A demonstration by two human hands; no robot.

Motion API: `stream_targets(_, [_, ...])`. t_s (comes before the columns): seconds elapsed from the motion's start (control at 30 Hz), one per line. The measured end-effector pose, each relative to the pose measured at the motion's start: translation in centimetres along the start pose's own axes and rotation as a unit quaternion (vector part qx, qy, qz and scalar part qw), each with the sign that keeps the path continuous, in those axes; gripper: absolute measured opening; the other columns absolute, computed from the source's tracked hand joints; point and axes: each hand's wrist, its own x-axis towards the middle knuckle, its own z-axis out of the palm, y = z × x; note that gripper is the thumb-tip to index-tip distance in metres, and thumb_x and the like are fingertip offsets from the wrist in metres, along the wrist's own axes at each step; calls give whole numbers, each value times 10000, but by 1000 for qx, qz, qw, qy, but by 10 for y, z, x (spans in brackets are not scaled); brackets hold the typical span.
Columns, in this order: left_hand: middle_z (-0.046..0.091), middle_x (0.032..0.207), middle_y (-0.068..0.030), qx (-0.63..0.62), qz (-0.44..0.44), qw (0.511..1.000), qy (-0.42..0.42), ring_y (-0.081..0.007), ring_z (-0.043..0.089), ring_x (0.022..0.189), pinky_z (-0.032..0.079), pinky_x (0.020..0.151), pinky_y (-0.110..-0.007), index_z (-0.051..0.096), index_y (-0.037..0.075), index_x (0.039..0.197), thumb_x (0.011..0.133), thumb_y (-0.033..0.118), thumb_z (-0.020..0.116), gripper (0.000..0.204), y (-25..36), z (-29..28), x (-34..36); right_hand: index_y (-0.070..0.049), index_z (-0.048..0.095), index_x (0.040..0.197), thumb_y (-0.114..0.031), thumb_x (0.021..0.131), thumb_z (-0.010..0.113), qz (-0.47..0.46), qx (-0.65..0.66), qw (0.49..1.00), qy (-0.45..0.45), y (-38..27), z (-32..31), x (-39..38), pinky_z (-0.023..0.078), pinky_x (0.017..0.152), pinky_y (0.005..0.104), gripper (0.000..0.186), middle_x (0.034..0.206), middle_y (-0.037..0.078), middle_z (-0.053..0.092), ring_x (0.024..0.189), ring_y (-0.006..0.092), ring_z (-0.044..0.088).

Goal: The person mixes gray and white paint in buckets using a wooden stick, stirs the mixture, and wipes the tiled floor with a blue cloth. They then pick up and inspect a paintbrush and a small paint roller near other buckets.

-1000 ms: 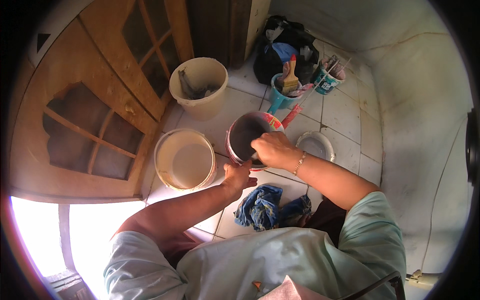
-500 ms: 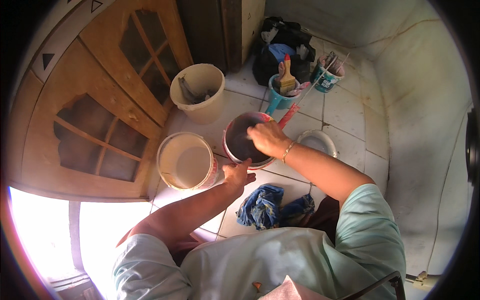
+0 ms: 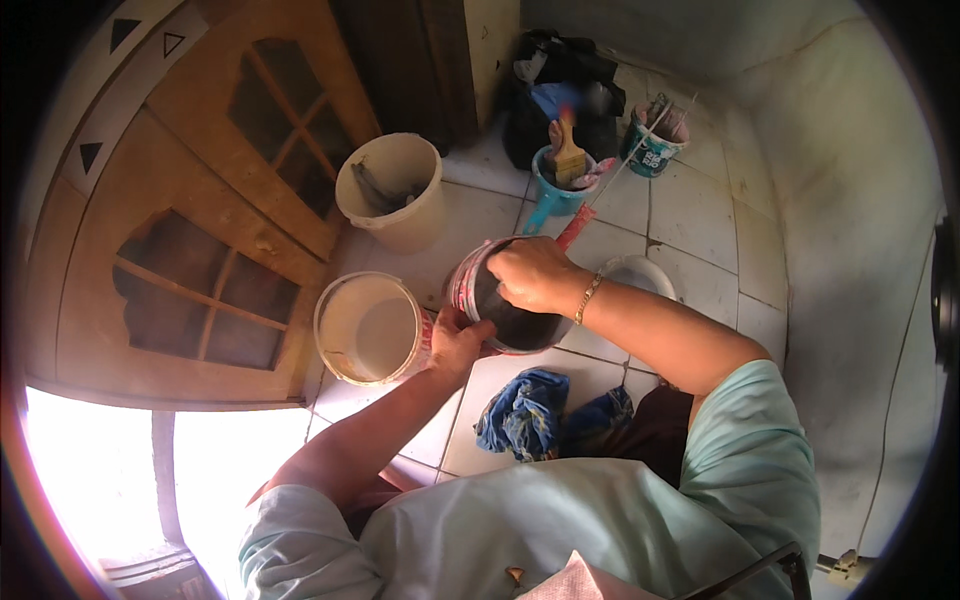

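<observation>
Dark paint can (image 3: 505, 300) standing upright on the tiled floor (image 3: 700, 215), directly ahead of the person. Left hand (image 3: 458, 342) cups its near wall; right hand (image 3: 532, 275), fingers curled closed over the open mouth, grips something unseen.

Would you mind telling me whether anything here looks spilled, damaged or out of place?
Nothing looks spilled. The one untidy item is a crumpled blue rag lying loose on the tiled floor, below the dark can that the left hand steadies and the right hand reaches into.

The paint tin (image 3: 505, 300) stands right of the bucket (image 3: 365, 328), cloth (image 3: 525, 412) before it.
</observation>
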Motion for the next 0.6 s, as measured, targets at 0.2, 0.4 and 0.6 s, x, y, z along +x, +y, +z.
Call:
stream_targets(0.2, [542,670,-116,296,139,944,52,-220,584,683,488,595,-338,502,-43,815,674,167,661,299,28,-13,3,-28,593,792,-93,746,538,-105,-105,988,31,4,-22,-31,511,656,400,97,847,164,614,769,303,643])
stream_targets(0.4, [538,676,-158,405,251,872,112,-275,542,621,453,605,-379,471,-18,806,701,178,623,269,91,26,-21,-12,591,793,-80,736,551,30,-133,990,-26,2,-51,-71,520,596,398,97,819,163,615,655,302,641])
stream_targets(0.6, [560,655,-187,436,384,806,113,-334,577,603,464,592,-405,486,-27,829,728,118,600,210,146,45,-21,-22,600,790,-77,735,561,29,-109,980,162,12,-74,-67,511,586,390,87,786,145,615,637,298,631])
